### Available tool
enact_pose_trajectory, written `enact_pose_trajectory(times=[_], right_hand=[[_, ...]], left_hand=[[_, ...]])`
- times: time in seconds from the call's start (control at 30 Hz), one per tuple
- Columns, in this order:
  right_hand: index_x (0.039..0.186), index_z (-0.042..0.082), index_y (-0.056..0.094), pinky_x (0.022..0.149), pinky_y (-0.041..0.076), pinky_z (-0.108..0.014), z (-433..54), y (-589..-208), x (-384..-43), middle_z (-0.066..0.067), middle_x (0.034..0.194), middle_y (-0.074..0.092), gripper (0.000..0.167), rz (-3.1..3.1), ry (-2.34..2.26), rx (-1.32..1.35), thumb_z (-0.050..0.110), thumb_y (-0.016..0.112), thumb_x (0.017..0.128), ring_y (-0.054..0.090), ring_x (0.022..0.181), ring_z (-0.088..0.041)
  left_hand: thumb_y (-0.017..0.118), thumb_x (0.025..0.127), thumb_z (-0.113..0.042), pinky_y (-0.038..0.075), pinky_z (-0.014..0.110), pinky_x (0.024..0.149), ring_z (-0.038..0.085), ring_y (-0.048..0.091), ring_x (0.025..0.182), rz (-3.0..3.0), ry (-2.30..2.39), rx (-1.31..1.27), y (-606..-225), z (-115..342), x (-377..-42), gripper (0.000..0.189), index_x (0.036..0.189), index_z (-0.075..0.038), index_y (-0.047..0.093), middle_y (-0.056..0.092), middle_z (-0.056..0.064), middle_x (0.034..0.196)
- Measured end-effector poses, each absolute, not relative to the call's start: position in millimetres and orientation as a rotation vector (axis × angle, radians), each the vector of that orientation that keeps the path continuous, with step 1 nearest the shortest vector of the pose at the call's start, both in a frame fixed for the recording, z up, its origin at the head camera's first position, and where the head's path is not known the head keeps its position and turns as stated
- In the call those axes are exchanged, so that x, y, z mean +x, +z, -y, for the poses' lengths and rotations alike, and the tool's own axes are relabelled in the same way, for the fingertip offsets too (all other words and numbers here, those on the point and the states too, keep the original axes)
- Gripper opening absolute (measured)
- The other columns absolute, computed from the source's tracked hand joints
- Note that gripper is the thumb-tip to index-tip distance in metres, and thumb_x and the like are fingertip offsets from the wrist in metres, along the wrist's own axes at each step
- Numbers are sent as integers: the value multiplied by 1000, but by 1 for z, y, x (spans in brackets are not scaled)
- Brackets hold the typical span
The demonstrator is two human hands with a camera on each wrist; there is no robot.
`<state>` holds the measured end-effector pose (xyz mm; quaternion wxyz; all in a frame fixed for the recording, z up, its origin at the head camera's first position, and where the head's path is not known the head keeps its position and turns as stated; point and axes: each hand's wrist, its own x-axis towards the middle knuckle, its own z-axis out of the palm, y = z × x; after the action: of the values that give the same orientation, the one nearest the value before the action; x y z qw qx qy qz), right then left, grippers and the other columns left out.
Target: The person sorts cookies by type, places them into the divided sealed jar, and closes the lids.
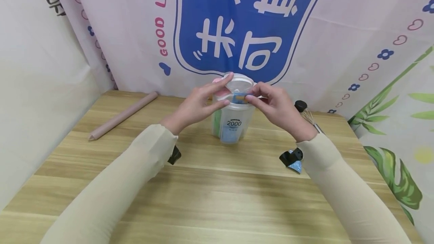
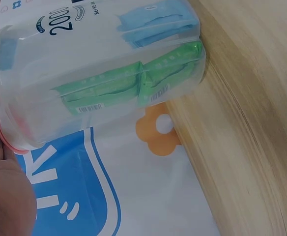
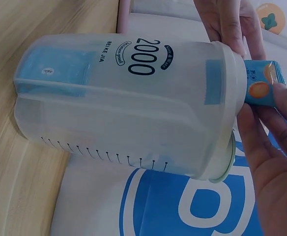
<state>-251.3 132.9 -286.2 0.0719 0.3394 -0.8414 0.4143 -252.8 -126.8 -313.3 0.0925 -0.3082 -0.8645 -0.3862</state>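
A clear plastic storage canister (image 1: 234, 125) marked 2000 stands upright on the table, its white flip lid (image 1: 240, 84) raised. My left hand (image 1: 194, 104) grips the canister's top edge from the left, thumb in front and fingers farther back. At the mouth, my right hand (image 1: 276, 102) pinches a small blue snack packet (image 3: 262, 83) between thumb and fingers. Part of that packet lies within the opening, its lower portion showing through the wall. Inside the canister are green packets (image 2: 119, 81) and a blue packet (image 3: 52, 71) at the bottom. A pink lid (image 1: 222, 87) is partly covered by my left hand.
Another blue packet (image 1: 295, 166) lies on the wooden table (image 1: 217, 199) beneath my right wrist. A whisk (image 1: 307, 116) is behind my right forearm. At the left back rests a long pink rod (image 1: 123, 116). A printed cloth (image 1: 135, 48) hangs behind the canister.
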Motion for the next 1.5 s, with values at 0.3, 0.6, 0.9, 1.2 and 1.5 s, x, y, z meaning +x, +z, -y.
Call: enact_pose_trajectory(times=[0.3, 0.6, 0.9, 1.2, 1.5], right_hand=[[109, 0, 79, 89, 65, -31, -131, -281, -252, -15, 106, 76, 15, 2554, 1020, 1082, 8, 69, 101, 71, 96, -22], [112, -2, 79, 90, 63, -43, -128, -281, -252, -17, 119, 74, 17, 2637, 900, 1166, 5, 69, 100, 69, 111, -29], [117, -1, 77, 94, 63, -41, -124, -280, -245, -16, 123, 71, 20, 2637, 687, 1230, 6, 66, 103, 68, 111, -29], [124, -2, 75, 98, 62, -41, -123, -279, -243, -16, 127, 69, 24, 2655, 655, 1237, 5, 63, 104, 66, 114, -28], [122, -2, 75, 97, 61, -41, -124, -282, -242, -15, 126, 69, 23, 2627, 671, 1229, 5, 63, 104, 67, 114, -28]], left_hand=[[66, 104, -30, 38, 47, 128, 22, 47, 153, 2551, -1121, -928, -311, 125, -253, 72, 165, -34, 29, 42, -3, 168], [68, 103, -28, 43, 47, 125, 23, 54, 146, 2558, -1111, -918, -313, 126, -252, 73, 165, -35, 29, 45, 1, 166], [69, 103, -27, 43, 48, 125, 23, 53, 148, 2546, -1119, -919, -315, 126, -253, 73, 165, -35, 30, 45, 0, 166], [70, 102, -26, 42, 47, 126, 24, 55, 146, 2524, -1116, -934, -313, 126, -254, 74, 165, -33, 32, 48, 2, 165], [69, 103, -28, 39, 48, 128, 23, 51, 149, 2530, -1110, -932, -313, 126, -253, 73, 165, -33, 31, 45, 0, 166]])
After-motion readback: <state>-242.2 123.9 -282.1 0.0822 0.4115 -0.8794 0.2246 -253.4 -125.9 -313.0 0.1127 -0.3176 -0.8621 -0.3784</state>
